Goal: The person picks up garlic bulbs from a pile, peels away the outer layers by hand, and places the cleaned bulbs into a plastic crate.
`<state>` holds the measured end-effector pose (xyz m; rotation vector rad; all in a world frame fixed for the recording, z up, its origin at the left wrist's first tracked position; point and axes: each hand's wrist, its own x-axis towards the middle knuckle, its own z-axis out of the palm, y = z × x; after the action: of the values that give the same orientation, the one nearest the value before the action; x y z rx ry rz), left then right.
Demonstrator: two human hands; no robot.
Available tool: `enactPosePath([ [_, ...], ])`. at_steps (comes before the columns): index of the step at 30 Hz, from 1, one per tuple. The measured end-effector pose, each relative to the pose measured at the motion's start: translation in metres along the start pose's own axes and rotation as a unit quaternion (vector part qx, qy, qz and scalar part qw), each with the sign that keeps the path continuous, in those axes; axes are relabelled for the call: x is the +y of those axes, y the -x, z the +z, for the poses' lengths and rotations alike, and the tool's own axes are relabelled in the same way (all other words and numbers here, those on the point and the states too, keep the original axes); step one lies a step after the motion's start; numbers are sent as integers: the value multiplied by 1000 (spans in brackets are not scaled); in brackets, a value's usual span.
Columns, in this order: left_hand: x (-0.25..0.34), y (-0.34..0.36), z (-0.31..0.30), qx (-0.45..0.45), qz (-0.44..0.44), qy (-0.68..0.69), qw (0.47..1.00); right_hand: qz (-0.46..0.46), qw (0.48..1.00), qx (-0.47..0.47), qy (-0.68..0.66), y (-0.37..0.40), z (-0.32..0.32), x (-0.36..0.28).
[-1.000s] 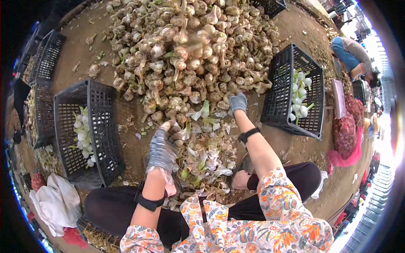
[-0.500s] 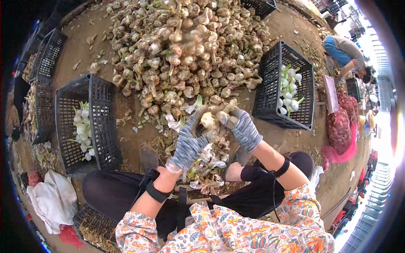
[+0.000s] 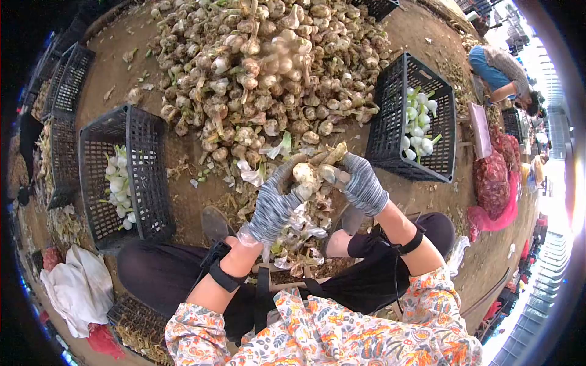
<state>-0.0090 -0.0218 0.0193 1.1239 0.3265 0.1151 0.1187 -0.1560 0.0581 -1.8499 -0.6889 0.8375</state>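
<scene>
Both hands wear grey knitted gloves with dirt-brown fingers. My left hand [image 3: 276, 204] is closed around a pale garlic bulb [image 3: 303, 173], its fingers curled along the left side. From the right, my right hand [image 3: 359, 183] pinches the bulb's brownish stem or outer skin [image 3: 336, 154] between thumb and fingers. Whether a small tool sits in the right hand is hidden. Below the hands, peeled garlic skins [image 3: 302, 230] lie on the ground between my feet. Just beyond them rises a large heap of unpeeled garlic bulbs [image 3: 268, 79].
A black crate [image 3: 152, 177] with white cleaned bulbs stands at left, and another black crate [image 3: 384, 116] with similar bulbs at right. Red mesh sacks [image 3: 491, 183] lie farther right. Another person [image 3: 500, 70] bends over at upper right. A white sack [image 3: 76, 290] lies at lower left.
My right hand has shifted slightly right and down, drawing the stem or skin a little away from the bulb. The left hand keeps its hold on the bulb.
</scene>
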Motion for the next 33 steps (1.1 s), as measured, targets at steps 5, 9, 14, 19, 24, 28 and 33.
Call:
enactPosePath([
  [5, -3, -3, 5, -11, -85, 184, 979, 49, 994, -77, -63, 4, -5, -3],
  [9, -1, -9, 17, 96, -170, 285, 939, -106, 990, -84, 37, 5, 0, 1],
  [14, -43, -5, -1, 73, -157, 213, 962, 33, 974, -16, -224, 3, 16, 4],
  [19, -46, -9, -1, 71, 14, -55, 996, 157, 972, -7, -177, 9, 26, 16],
  [24, -13, -4, 8, 104, 221, -457, 856, 250, 900, 13, -358, 12, 31, 9],
  [28, -16, -5, -3, 91, 147, -335, 926, 164, 976, -15, -141, 19, 42, 15],
  [33, 0, -30, -27, 27, -345, 7, 938, -19, 998, 12, 62, 24, 46, 20],
])
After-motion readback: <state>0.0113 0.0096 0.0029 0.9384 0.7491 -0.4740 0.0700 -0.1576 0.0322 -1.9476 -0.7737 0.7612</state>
